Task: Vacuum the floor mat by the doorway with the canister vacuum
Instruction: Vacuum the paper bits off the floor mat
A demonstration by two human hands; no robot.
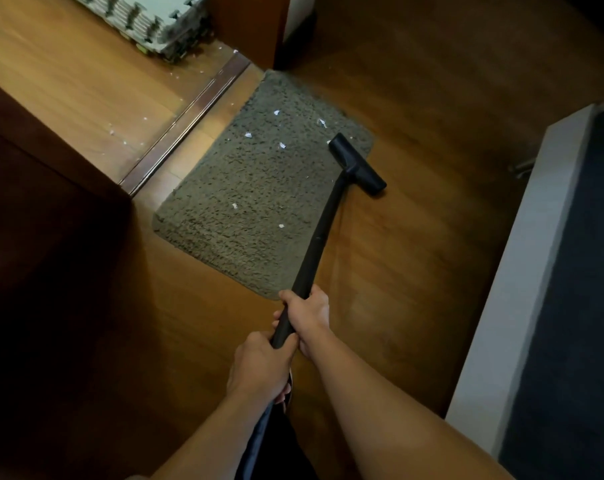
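You've got your right hand (307, 317) and left hand (259, 362) both curled tight round the black vacuum wand (323, 233), probably for steering. Its black T-shaped nozzle (357, 164) straddles the far right corner of the shaggy grey-brown rectangular mat (224, 209), with white paper scraps (248, 135) left mid-mat.

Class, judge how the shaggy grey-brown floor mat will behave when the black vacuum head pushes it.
Probably floppy: the shaggy grey-brown floor mat lies thin and flat. Likely to slide or bunch, lying loose on smooth wooden floor.
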